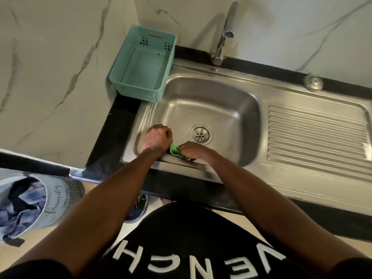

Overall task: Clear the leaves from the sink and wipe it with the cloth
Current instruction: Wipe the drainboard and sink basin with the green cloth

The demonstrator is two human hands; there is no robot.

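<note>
The steel sink basin (211, 101) holds water drops and a round drain (200, 134). My left hand (158, 137) is closed in a fist at the basin's near left corner; a sliver of green shows at its top edge, and what it holds is hidden. My right hand (193, 150) is closed on green leaves (175, 150) at the near wall of the basin, just below the drain. The two hands almost touch. No cloth is visible.
A teal plastic basket (141, 65) stands on the black counter at the sink's far left corner. The tap (223, 37) rises behind the basin. A ribbed draining board (316, 133) lies to the right, with a strainer plug (313, 83) behind it. A laundry basket (30, 206) sits on the floor left.
</note>
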